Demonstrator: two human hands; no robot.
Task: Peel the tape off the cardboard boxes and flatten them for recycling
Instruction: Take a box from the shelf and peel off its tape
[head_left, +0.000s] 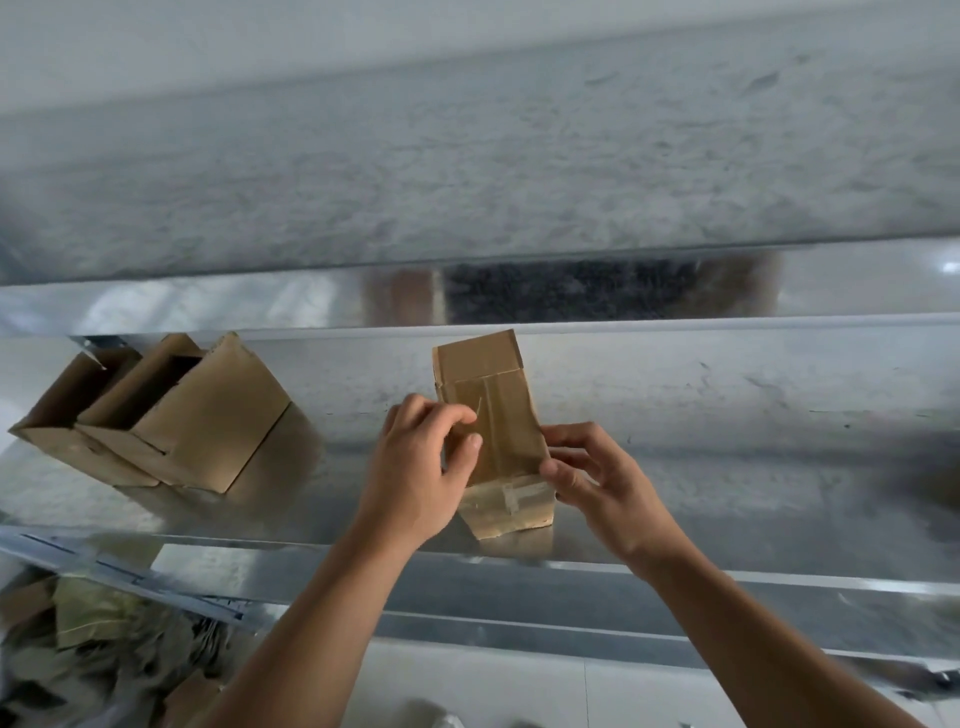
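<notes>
Shiny metal desk (727, 415). Three open brown cardboard boxes (208, 431) sit tilted at its left, touching each other. Blurry cardboard scraps (78, 623) lie lower left, below the desk edge. Small box (504, 415) is held at centre, just above the desk: tall, narrow, brown, creased, flaps closed, clear tape (491, 410) running down its face and across the bottom. Left hand (415, 478) grip curls round the box's left edge, thumb on the taped face. Right hand (597, 488) grip pinches the lower right edge.
</notes>
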